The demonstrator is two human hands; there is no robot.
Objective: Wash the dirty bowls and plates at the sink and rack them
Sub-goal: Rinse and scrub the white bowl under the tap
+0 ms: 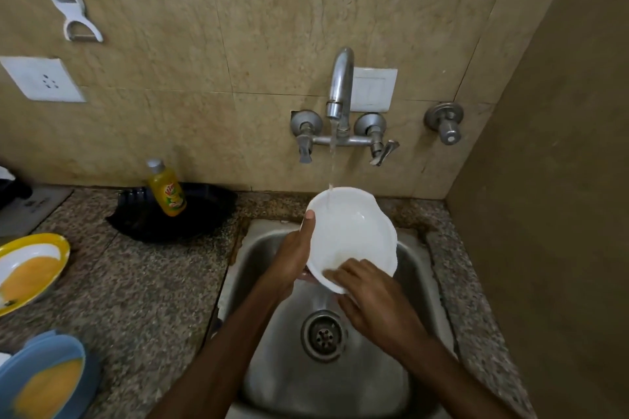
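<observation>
A white bowl (354, 231) is held tilted over the steel sink (258, 265), under the stream running from the wall tap (341, 85). My left hand (294, 258) grips its left rim, thumb on the inside edge and fingers behind. My right hand (371, 296) lies over the near rim with its fingers inside the bowl. A dirty yellow-rimmed plate (30, 269) with orange residue sits on the counter at far left. A dirty blue plate (44, 381) with orange residue lies at the lower left.
A yellow dish-soap bottle (166, 189) stands on a black tray (190, 214) behind the sink's left corner. The speckled granite counter (143, 282) surrounds the sink. A side wall (551, 180) closes in the right. A white peeler (68, 0) hangs on the wall.
</observation>
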